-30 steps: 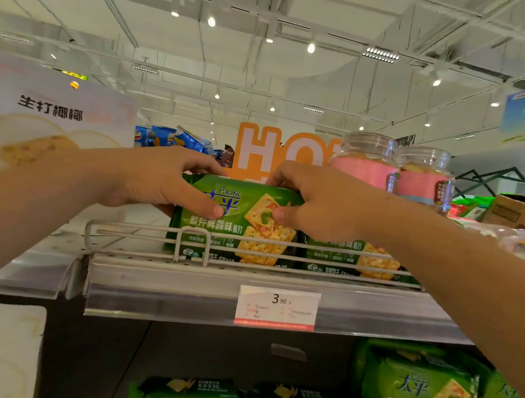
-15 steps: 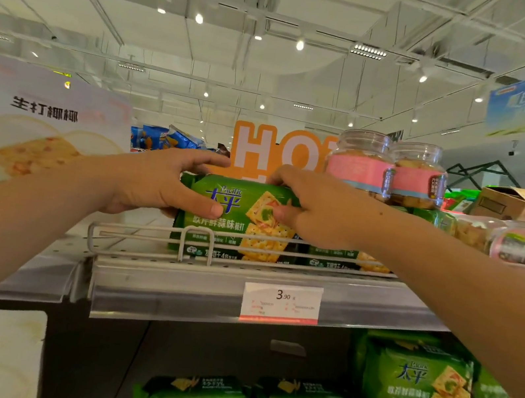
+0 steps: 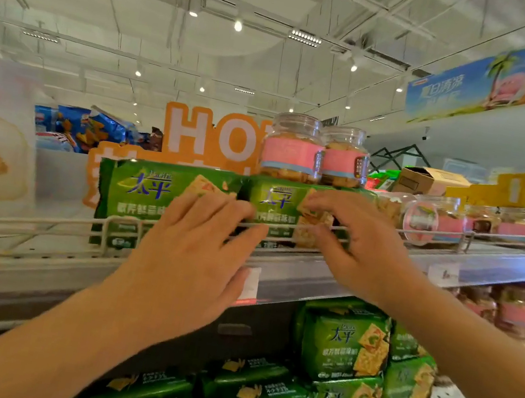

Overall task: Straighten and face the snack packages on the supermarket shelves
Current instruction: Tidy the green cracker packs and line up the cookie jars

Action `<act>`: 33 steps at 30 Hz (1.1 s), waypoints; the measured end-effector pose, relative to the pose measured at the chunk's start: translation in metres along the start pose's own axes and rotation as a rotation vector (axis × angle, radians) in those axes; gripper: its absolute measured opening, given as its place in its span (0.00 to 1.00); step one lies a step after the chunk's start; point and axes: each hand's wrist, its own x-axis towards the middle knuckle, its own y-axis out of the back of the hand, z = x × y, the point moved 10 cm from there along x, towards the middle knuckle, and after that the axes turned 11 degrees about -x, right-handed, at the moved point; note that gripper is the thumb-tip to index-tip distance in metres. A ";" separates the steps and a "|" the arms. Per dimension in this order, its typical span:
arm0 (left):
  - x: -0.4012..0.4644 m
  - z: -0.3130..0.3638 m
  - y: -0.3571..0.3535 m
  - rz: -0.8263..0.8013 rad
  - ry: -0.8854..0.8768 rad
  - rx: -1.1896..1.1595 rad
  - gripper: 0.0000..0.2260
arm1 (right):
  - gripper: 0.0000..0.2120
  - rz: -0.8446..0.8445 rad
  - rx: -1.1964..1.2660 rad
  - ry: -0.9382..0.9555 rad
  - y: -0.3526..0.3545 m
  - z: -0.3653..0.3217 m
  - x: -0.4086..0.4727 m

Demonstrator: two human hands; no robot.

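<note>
You are facing the top-shelf cracker packs: your left hand lies spread, your right hand loosely curled and gripping nothing visible; next nudge the pack beyond your fingertips flush.

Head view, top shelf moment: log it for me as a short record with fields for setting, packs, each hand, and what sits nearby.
setting: supermarket aisle, top shelf with wire rail
packs: two green cracker packs side by side, fronts facing out, left pack, right pack
left hand: in front of the rail, fingers extended, gripping nothing
right hand: fingers spread and loosely bent at the right pack; contact unclear
nearby: two pink-labelled jars behind the packs; more green packs on the shelf below
</note>
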 end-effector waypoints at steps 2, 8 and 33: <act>0.006 0.011 -0.013 0.003 0.021 0.014 0.21 | 0.14 -0.040 -0.041 -0.049 -0.002 0.026 -0.018; 0.033 0.023 -0.037 0.010 0.151 0.084 0.25 | 0.15 -0.062 -0.094 -0.037 -0.002 0.085 -0.041; 0.094 0.033 -0.027 0.040 0.492 0.018 0.20 | 0.11 -0.045 0.237 0.055 0.007 0.133 -0.018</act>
